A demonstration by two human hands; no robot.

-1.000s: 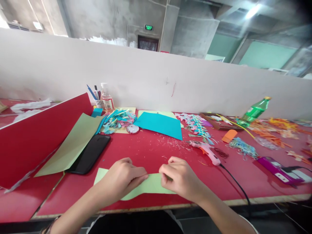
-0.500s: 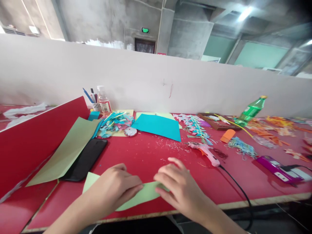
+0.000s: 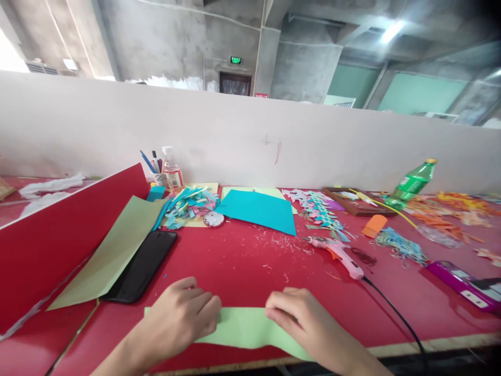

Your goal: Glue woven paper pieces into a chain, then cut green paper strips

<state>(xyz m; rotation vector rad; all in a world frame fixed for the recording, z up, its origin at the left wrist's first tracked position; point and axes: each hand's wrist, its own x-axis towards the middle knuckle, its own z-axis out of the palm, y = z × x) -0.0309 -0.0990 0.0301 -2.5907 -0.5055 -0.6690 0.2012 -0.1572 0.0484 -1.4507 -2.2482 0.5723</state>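
A light green sheet of paper (image 3: pixel 243 328) lies along the table's front edge, and both hands are on it. My left hand (image 3: pixel 187 309) is closed over its left part, thumb and fingers pressed together. At the upper edge farther right, my right hand (image 3: pixel 299 318) pinches the paper between thumb and fingers. The stretch of paper between the hands looks slightly wavy. Parts of the sheet are hidden beneath both hands.
A pink glue gun (image 3: pixel 338 256) with a black cord lies to the right. Behind are blue paper (image 3: pixel 258 209), paper strips (image 3: pixel 191 203) and a green bottle (image 3: pixel 413 185). On the left, a black phone (image 3: pixel 143 266) sits partly under olive paper (image 3: pixel 107 256). A purple power strip (image 3: pixel 464 284) is far right.
My right hand has moved right and its fingers have closed on the paper's edge. More of the green paper shows between the hands. The view has tilted up slightly.
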